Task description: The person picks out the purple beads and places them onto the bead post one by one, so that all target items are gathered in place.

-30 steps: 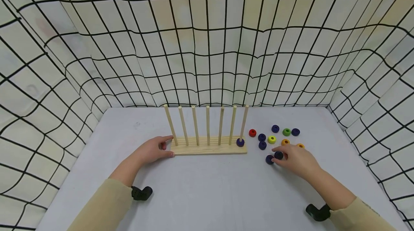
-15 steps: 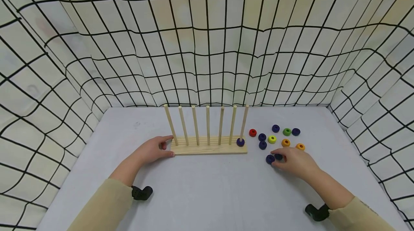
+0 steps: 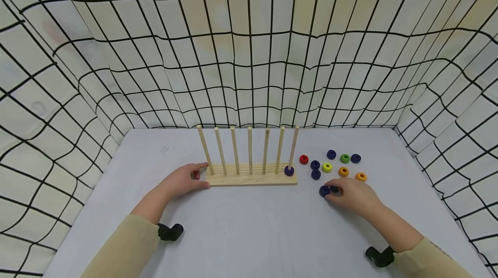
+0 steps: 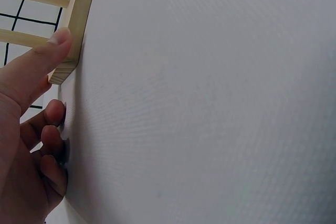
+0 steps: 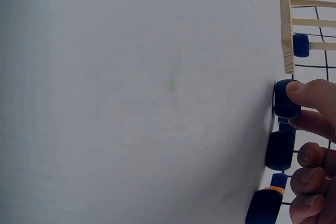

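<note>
My left hand (image 3: 182, 180) grips the left end of a wooden peg board (image 3: 241, 180), which carries a row of several upright pegs. In the left wrist view the thumb (image 4: 62, 40) lies on the board's edge and the other fingers are bent below it. A dark blue bead (image 3: 289, 171) sits at the foot of the rightmost peg. At the right, my right hand (image 3: 355, 195) pinches a dark blue bead (image 5: 286, 99) between thumb and index finger, low over the table. A second dark blue bead (image 3: 334, 189) lies under the fingers, partly hidden.
Loose beads lie right of the board: a red bead (image 3: 304, 159), a yellow bead (image 3: 327, 167), a green bead (image 3: 345, 158), orange beads (image 3: 343, 171) and several dark blue ones (image 3: 331, 154). Black grid netting (image 3: 249, 66) rises behind and beside the white table (image 3: 249, 234).
The dark bead between my right fingers has come down to the table. My right hand has shifted slightly left, onto the neighbouring blue bead. My left hand and the board stay put.
</note>
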The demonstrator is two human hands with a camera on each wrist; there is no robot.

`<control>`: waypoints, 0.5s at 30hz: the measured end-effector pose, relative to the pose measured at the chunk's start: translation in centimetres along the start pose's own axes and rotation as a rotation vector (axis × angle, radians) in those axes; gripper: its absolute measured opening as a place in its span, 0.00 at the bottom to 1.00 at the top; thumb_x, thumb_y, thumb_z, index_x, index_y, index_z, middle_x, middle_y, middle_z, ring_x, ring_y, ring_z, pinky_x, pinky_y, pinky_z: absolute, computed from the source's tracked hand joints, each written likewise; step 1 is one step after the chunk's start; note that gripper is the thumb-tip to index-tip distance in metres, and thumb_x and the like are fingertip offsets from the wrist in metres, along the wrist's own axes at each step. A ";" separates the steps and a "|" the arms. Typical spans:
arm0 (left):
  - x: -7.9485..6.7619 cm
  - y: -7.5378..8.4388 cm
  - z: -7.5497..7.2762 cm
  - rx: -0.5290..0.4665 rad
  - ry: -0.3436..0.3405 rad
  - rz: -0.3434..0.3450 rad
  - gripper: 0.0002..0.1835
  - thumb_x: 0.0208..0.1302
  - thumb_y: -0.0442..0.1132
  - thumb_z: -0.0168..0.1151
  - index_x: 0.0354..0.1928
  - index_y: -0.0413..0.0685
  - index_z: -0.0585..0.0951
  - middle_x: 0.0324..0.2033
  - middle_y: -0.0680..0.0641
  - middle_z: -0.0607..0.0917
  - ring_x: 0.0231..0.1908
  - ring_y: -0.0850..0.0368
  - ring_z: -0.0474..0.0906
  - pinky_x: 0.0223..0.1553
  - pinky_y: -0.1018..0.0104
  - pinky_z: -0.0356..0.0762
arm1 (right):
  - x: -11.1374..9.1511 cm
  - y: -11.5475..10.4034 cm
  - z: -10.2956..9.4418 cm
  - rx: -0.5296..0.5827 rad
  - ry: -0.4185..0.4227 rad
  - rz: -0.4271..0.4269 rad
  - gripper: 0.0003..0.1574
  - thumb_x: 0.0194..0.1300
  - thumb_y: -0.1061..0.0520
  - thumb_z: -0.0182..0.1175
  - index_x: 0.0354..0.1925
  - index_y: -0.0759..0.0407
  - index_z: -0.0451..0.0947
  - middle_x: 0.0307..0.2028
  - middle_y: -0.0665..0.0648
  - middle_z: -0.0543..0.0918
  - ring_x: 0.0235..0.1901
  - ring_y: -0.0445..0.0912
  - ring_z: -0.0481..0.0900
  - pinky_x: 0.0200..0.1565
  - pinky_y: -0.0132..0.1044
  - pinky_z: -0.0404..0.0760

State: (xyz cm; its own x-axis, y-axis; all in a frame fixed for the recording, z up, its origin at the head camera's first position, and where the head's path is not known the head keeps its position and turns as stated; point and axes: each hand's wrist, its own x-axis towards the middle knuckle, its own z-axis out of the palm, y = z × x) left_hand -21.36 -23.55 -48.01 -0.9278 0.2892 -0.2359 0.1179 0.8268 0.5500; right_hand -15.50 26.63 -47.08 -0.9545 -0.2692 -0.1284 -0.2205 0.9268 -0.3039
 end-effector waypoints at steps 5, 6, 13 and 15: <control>-0.1 0.1 0.0 -0.002 -0.001 0.005 0.42 0.57 0.53 0.73 0.70 0.43 0.70 0.33 0.49 0.73 0.33 0.55 0.67 0.35 0.60 0.64 | 0.0 -0.4 -0.7 0.021 0.010 0.035 0.25 0.59 0.44 0.71 0.54 0.48 0.83 0.22 0.47 0.71 0.23 0.43 0.67 0.24 0.37 0.63; -0.1 0.1 0.0 -0.002 -0.001 0.005 0.42 0.57 0.53 0.73 0.70 0.43 0.70 0.33 0.49 0.73 0.33 0.55 0.67 0.35 0.60 0.64 | 0.0 -0.4 -0.9 0.018 0.016 0.036 0.25 0.59 0.43 0.71 0.54 0.48 0.83 0.22 0.47 0.71 0.23 0.43 0.68 0.24 0.37 0.63; 0.0 0.0 0.0 -0.003 0.002 0.011 0.42 0.57 0.53 0.73 0.70 0.43 0.70 0.33 0.49 0.74 0.33 0.55 0.67 0.36 0.60 0.64 | 0.1 -0.5 -1.9 0.020 0.060 0.030 0.24 0.60 0.44 0.70 0.53 0.49 0.84 0.22 0.48 0.70 0.23 0.43 0.67 0.24 0.37 0.63; 0.0 -0.1 0.0 -0.003 0.001 0.009 0.42 0.57 0.53 0.73 0.70 0.44 0.70 0.33 0.50 0.74 0.33 0.55 0.67 0.36 0.60 0.64 | 0.0 -0.5 -2.1 0.029 0.071 0.036 0.24 0.60 0.44 0.70 0.53 0.49 0.84 0.22 0.48 0.70 0.23 0.44 0.66 0.25 0.38 0.63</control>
State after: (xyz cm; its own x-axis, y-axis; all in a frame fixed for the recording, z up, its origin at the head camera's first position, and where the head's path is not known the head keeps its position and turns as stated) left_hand -21.36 -23.61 -48.04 -0.9271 0.2962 -0.2297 0.1256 0.8229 0.5541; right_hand -15.84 26.69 -44.92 -0.9737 -0.2158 -0.0726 -0.1811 0.9273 -0.3276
